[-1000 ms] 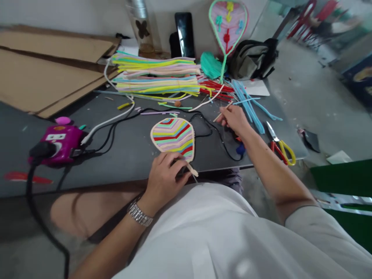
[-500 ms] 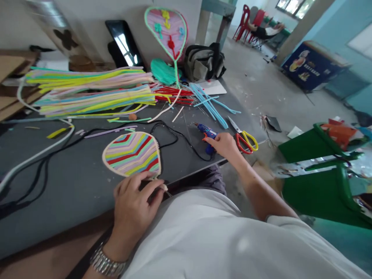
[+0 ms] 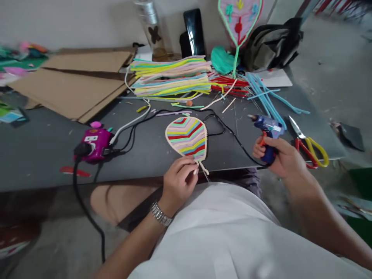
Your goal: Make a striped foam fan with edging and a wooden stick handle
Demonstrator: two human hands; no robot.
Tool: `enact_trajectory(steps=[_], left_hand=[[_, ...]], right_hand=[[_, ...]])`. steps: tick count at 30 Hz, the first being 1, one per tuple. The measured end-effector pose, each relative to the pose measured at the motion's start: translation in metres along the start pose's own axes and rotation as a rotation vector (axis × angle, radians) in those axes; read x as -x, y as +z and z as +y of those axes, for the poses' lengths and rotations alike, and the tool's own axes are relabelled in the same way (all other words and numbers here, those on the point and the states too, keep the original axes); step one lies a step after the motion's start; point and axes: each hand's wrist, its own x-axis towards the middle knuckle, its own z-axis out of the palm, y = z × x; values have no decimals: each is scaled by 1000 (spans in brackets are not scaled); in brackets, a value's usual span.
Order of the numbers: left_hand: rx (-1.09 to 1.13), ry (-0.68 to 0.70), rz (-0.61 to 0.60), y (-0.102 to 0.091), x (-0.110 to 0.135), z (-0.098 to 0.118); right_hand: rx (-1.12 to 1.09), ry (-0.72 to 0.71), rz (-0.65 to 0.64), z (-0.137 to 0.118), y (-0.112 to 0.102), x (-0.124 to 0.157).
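In the head view my right hand [image 3: 286,157] is wrapped round the handle of a blue glue gun [image 3: 269,126] with an orange trigger. Its nozzle points left, above the table. My left hand [image 3: 180,179], wearing a metal watch, pinches the near end of a striped pipe-cleaner fan [image 3: 187,135]. The fan is leaf-shaped, with a cream rim and red, yellow, green and lilac chevrons. Cream ends and thin wires stick out by my fingertips, which partly hide that end. Scissors [image 3: 305,143] with one red and one yellow handle lie right of the glue gun.
Bundled pipe cleaners [image 3: 174,85] lie behind the fan, with loose blue ones [image 3: 266,99] to the right. A decorated pink fan [image 3: 238,19] stands at the back by a bag [image 3: 271,46]. Cardboard [image 3: 75,89] and a magenta power strip [image 3: 97,143] with cables are at left.
My right hand has lifted the glue gun off the table and closed round its handle. My left hand stays at the fan's end. The view has swung left, bringing the power strip into sight.
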Motion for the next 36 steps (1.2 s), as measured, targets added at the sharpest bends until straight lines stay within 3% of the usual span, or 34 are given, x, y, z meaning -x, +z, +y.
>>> enact_trajectory(steps=[3, 8, 12, 22, 36], left_hand=[[-30, -1, 14, -2, -1, 3], [-66, -6, 29, -4, 2, 3], [-66, -14, 42, -3, 5, 0], [-76, -51, 40, -4, 6, 0], [-23, -59, 47, -3, 8, -2]], right_hand=[[145, -23, -24, 6, 18, 11], [513, 83, -222, 27, 30, 17], [701, 13, -255, 34, 39, 17], [803, -63, -434, 35, 45, 19], [914, -113, -446, 39, 46, 17]])
